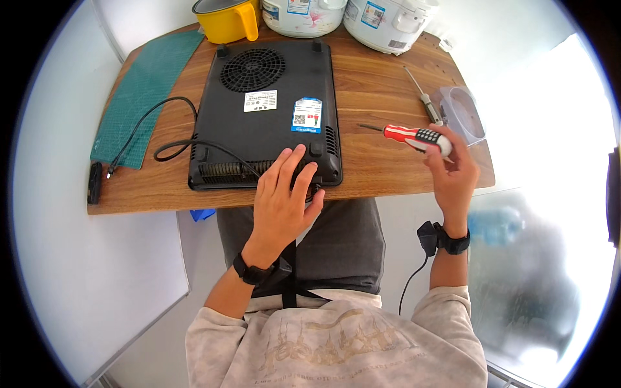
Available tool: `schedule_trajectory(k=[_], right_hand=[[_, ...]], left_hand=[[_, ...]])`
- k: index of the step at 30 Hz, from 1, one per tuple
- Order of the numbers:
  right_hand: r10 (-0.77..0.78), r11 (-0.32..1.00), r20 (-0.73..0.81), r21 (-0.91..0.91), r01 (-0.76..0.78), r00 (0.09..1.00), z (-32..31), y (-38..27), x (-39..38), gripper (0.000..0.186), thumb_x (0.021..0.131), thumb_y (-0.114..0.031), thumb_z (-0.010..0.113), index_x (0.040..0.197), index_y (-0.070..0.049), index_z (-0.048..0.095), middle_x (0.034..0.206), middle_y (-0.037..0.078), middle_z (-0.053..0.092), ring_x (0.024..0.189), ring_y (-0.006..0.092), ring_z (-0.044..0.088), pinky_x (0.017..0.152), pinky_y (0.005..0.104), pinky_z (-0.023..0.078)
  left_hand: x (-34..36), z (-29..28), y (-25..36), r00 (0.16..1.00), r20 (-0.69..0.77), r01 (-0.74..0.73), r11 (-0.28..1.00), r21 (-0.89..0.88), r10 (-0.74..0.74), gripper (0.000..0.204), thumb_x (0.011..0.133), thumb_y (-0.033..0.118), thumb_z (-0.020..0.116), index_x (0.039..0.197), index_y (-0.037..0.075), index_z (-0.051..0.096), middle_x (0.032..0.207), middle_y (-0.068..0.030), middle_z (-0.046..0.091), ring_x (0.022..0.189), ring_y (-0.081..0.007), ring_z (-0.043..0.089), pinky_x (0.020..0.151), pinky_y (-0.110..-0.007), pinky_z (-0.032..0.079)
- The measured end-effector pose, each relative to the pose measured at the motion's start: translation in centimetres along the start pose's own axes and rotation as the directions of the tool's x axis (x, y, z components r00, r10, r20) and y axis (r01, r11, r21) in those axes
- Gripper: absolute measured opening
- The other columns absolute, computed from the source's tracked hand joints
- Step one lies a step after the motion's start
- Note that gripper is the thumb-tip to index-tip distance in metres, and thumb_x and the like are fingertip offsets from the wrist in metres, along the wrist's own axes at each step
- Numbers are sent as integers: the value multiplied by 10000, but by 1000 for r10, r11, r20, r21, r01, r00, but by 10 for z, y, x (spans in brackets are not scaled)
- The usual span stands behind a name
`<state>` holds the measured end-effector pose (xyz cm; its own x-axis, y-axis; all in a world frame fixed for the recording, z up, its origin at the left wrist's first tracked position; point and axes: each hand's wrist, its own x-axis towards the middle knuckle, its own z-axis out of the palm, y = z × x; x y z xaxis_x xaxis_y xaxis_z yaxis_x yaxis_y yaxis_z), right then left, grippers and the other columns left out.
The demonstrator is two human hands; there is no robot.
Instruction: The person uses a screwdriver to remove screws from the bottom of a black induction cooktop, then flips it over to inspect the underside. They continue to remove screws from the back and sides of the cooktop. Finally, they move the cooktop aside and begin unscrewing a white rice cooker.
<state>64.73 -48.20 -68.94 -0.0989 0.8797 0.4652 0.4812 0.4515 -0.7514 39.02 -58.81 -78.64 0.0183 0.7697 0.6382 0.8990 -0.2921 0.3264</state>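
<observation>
Right hand (456, 167) closed about the rear of a red-and-white screwdriver (406, 134), its fingers curled round the pale end; the handle is red with white stripes and a black, light-dotted grip section, and the thin dark shaft points leftward above the tabletop (369, 165), near the black appliance but apart from it. Left hand (283, 191) palm down, fingers extended and slightly spread, the fingertips on the near right corner of the black appliance (259, 132); it grips nothing visible (what lies beneath the palm cannot be told). The appliance, a flat, rounded rectangle of dull black plastic, lies underside up at the middle of the tabletop, its near edge toward the person. It bears a round fan grille (253, 70) at the far left, a small white label (261, 101), a blue-edged label (307, 116), short corner feet, and slotted vents (223, 172) along the near edge. A black cord (181, 98) loops over its left side. Farther out: to the right, a second screwdriver (431, 108) beside a clear plastic dish (462, 107); to the left, a green mat (143, 97); along the far edge, a yellow pot (223, 24) and two white cookers (301, 22).
</observation>
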Motion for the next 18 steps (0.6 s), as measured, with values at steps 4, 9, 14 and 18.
schedule_trajectory(k=[4, 9, 14, 18], right_hand=[[-35, 979, -52, 200, 45, 998, -17, -17, -2, 222, 950, -47, 679, 1159, 28, 675, 983, 89, 724, 830, 91, 683, 710, 244, 587], [-210, 973, -9, 100, 210, 978, -25, -46, -8, 236, 898, -56, 736, 1101, 56, 696, 962, 101, 742, 853, 109, 701, 719, 244, 586], [-202, 976, 91, 99, 193, 975, -15, -62, -9, 272, 853, -49, 778, 1098, 50, 711, 969, 113, 755, 852, 120, 716, 723, 237, 585], [-190, 981, 104, 70, 183, 976, -12, -61, -10, 274, 846, -41, 784, 1099, 43, 717, 964, 112, 755, 838, 113, 715, 712, 232, 584]], left_hand=[[1, 2, 4, 1000, -5, -3, 1000, 4, 3, 485, 846, 187, 739, 1292, 88, 577, 1475, -161, 528, 1351, -379, 504, 1066, -485, 427], [2, -1, 5, 1000, -13, -2, 1000, 17, 2, 489, 843, 187, 743, 1292, 89, 578, 1473, -161, 529, 1351, -378, 505, 1067, -483, 428], [0, -6, 3, 1000, -9, -4, 1000, 9, 4, 495, 837, 184, 750, 1292, 90, 579, 1476, -158, 529, 1348, -377, 509, 1065, -481, 430], [-2, -6, 3, 1000, -6, -6, 1000, -3, 6, 495, 837, 182, 750, 1293, 93, 579, 1481, -156, 527, 1344, -378, 513, 1061, -479, 431]])
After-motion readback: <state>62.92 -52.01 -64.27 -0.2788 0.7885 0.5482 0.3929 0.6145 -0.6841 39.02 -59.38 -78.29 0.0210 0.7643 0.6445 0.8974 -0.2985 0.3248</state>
